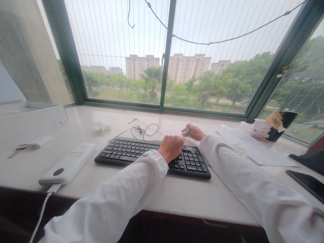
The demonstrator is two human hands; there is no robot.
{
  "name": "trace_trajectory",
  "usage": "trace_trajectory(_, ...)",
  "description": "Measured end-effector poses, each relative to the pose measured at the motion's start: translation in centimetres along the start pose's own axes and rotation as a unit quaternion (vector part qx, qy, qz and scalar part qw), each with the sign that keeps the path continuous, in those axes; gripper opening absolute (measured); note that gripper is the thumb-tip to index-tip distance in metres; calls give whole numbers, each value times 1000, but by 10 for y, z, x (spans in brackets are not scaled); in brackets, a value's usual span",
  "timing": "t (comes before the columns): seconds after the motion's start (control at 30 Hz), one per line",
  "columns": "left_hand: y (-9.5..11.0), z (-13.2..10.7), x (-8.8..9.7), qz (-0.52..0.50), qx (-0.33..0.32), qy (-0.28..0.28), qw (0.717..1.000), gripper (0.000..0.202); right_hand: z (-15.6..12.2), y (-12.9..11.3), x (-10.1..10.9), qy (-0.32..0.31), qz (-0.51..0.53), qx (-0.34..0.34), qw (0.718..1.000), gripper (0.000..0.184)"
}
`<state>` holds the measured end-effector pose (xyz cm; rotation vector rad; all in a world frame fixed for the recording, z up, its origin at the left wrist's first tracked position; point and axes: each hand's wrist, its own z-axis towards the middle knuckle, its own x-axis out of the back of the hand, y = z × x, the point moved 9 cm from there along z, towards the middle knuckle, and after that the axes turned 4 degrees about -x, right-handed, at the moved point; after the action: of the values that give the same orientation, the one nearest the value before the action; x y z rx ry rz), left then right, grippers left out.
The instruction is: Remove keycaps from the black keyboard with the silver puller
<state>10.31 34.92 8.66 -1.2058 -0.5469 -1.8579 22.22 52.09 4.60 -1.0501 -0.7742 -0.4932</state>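
Observation:
A black keyboard [141, 152] lies on the pale desk under both my hands. My left hand [172, 147] is closed, knuckles up, over the right part of the keyboard. Its fingertips are turned away, so what they hold, if anything, is hidden. Just beyond it, above the keyboard's back edge, my right hand [195, 132] grips a small silvery metal tool [187, 131], too small to name surely. The tool's near end comes close to my left hand; I cannot tell whether they touch.
Behind the keyboard lies a coiled black cable [144, 130]. A white power bank [69, 163] with a plugged-in cable is at left, near a white box [32, 118]. Paper sheets [255, 145], a crumpled-looking cup [260, 128] and a phone [307, 184] are at right.

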Motion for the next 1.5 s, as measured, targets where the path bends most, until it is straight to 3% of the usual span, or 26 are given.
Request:
trace_trajectory(0.33,1,0,0,2,-2,3,1000,20,2,6,1,-7,-23,21,999,32)
trace_trajectory(0.6,0,0,-1,-4,2,-13,1000,18,11,26,-2,36,-12,-10,999,29)
trace_trajectory(0.8,1,0,0,-2,2,-13,1000,20,15,28,-5,67,-28,-10,997,31)
trace_trajectory(0.97,1,0,0,-1,-2,-7,1000,21,17,30,-3,65,-18,-16,998,33)
trace_trajectory(1.3,5,0,2,0,-19,2,1000,22,5,46,27,33,24,-17,999,40)
trace_trajectory(1.5,9,1,5,2,-26,2,1000,21,11,44,16,33,27,-27,999,43)
